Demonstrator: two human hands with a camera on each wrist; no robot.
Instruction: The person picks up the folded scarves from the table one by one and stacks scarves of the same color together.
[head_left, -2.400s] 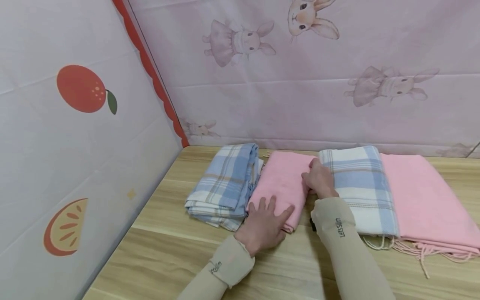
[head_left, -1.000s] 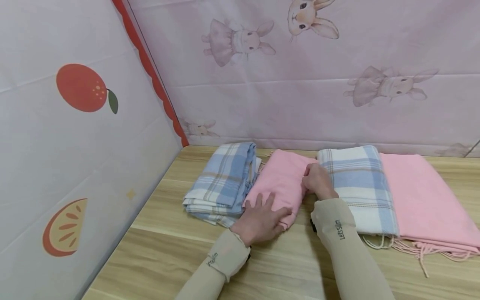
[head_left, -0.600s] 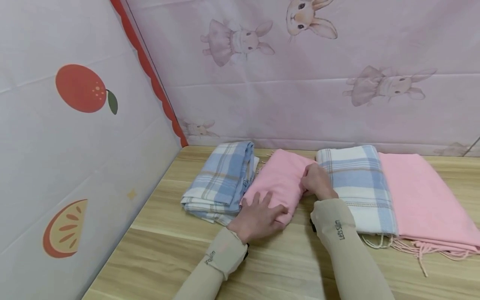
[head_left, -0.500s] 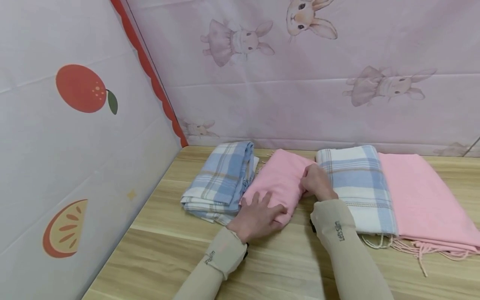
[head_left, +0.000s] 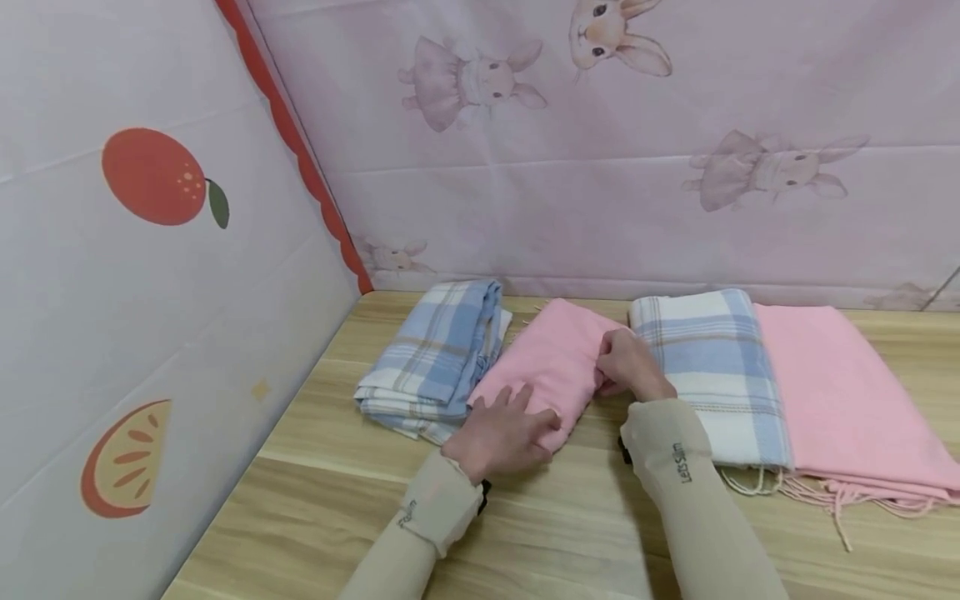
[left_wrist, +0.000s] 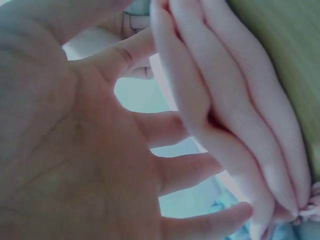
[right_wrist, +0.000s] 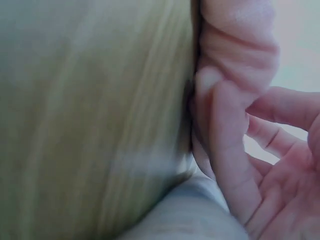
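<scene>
A folded pink scarf (head_left: 551, 354) lies on the wooden table, slightly slanted. My left hand (head_left: 501, 432) rests on its near end with fingers spread. In the left wrist view the scarf's stacked folds (left_wrist: 225, 95) show as layers along its near edge, with the fingers of my left hand (left_wrist: 90, 140) reaching over them. My right hand (head_left: 628, 360) pinches the scarf's right edge. In the right wrist view, thumb and finger of my right hand (right_wrist: 232, 145) close on the rounded edge of the scarf (right_wrist: 240, 45), low by the tabletop.
A folded blue-and-white plaid scarf (head_left: 431, 342) lies close on the left. To the right, another plaid scarf (head_left: 712, 375) lies against a larger fringed pink scarf (head_left: 847, 392). A rabbit-print backdrop (head_left: 600, 217) rises behind the table (head_left: 322, 492), and a fruit-print one (head_left: 247, 317) at left.
The near end of the pink scarf has swung left with my left hand, so the scarf lies more slanted. The left plaid scarf sits slightly farther left. My right hand stays at the edge.
</scene>
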